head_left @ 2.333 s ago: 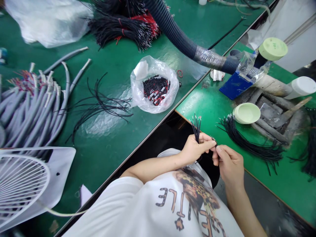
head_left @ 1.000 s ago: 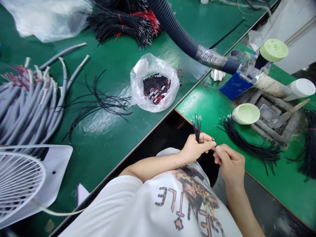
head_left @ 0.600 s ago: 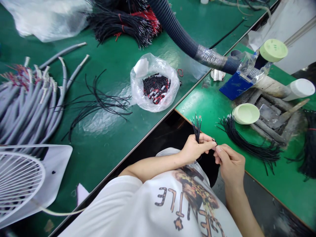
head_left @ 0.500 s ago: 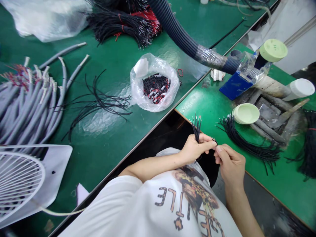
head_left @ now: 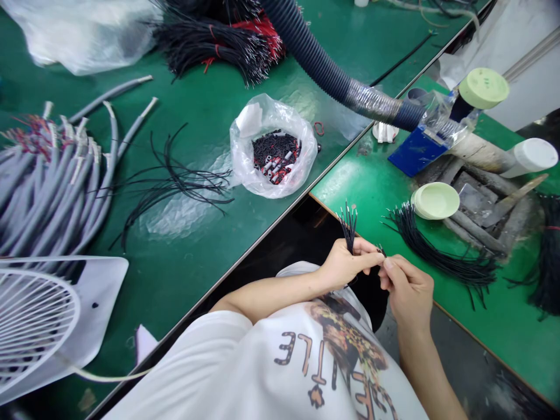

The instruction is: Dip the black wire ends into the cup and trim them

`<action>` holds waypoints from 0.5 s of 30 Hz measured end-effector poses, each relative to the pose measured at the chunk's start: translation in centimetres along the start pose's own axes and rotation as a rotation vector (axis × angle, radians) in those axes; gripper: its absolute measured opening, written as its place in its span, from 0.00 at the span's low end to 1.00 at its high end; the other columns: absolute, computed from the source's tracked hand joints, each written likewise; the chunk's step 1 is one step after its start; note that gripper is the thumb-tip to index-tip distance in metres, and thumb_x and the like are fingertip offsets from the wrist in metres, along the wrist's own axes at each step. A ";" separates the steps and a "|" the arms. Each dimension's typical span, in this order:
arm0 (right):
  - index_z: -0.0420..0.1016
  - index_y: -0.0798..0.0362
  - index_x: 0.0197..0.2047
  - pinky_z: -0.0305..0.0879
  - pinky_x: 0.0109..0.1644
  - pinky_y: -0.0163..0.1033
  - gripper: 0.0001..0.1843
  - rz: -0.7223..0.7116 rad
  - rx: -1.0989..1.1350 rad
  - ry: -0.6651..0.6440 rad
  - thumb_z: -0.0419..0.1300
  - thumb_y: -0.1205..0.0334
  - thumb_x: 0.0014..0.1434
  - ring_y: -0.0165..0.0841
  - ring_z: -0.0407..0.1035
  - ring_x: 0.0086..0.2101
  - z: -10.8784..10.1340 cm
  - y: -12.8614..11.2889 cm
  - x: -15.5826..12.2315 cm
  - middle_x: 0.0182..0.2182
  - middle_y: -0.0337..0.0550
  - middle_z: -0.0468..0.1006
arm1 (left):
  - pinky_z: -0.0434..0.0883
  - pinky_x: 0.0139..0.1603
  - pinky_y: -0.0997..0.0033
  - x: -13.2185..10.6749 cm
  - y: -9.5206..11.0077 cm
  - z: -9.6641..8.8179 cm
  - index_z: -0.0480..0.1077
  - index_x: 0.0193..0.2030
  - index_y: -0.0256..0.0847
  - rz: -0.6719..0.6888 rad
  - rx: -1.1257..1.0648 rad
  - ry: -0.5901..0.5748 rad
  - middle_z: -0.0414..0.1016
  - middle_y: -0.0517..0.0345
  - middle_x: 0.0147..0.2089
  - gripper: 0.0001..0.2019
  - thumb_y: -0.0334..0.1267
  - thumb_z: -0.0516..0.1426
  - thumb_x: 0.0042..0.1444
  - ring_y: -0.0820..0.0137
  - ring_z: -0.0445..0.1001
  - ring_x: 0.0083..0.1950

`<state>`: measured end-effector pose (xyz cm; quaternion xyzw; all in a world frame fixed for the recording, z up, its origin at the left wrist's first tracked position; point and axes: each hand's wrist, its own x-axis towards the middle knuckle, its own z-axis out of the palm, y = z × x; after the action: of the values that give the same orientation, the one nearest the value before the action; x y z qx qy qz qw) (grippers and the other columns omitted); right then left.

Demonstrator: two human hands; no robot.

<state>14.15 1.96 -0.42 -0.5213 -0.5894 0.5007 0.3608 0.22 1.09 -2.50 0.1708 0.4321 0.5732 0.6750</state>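
My left hand is closed around a small bundle of black wires, whose bare silvery ends point up and away from me. Its thumb and forefinger reach toward my right hand, which pinches at the same spot. A small dark wire end shows between the two sets of fingertips; its details are too small to make out. Both hands are above my lap, in the gap by the green tables. Beyond them a clear plastic bag holds many short black pieces with some red and grey ones.
Another black wire bunch lies on the right table beside a pale green cup. A ribbed hose crosses overhead to a blue box. Grey cables, loose black wires and a white fan occupy the left table.
Almost nothing differs. My right hand has shifted very slightly left, and the dark wire end between the fingertips shows a little differently.
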 end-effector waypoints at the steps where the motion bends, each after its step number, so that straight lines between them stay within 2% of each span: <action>1: 0.70 0.55 0.22 0.53 0.25 0.35 0.17 -0.002 -0.004 -0.002 0.60 0.61 0.61 0.25 0.59 0.21 0.0 0.0 0.0 0.21 0.36 0.67 | 0.60 0.20 0.79 0.0 0.0 0.0 0.74 0.27 0.33 -0.002 0.003 0.002 0.73 0.62 0.21 0.17 0.45 0.71 0.40 0.81 0.64 0.18; 10: 0.70 0.54 0.23 0.53 0.26 0.35 0.15 -0.040 -0.068 0.011 0.60 0.61 0.62 0.25 0.58 0.21 -0.2 -0.1 0.0 0.20 0.35 0.65 | 0.63 0.24 0.76 0.0 0.0 -0.1 0.76 0.32 0.33 -0.064 -0.026 -0.004 0.78 0.57 0.26 0.19 0.46 0.71 0.40 0.81 0.64 0.20; 15: 0.71 0.54 0.23 0.53 0.25 0.35 0.14 -0.035 -0.050 0.031 0.61 0.61 0.61 0.25 0.59 0.21 -0.2 0.0 0.1 0.21 0.36 0.67 | 0.63 0.24 0.76 0.0 0.0 -0.1 0.77 0.31 0.33 -0.041 0.003 -0.013 0.78 0.56 0.26 0.18 0.47 0.71 0.40 0.80 0.65 0.20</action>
<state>14.29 2.10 -0.40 -0.5272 -0.6051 0.4715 0.3655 0.13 1.06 -2.51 0.1664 0.4321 0.5574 0.6891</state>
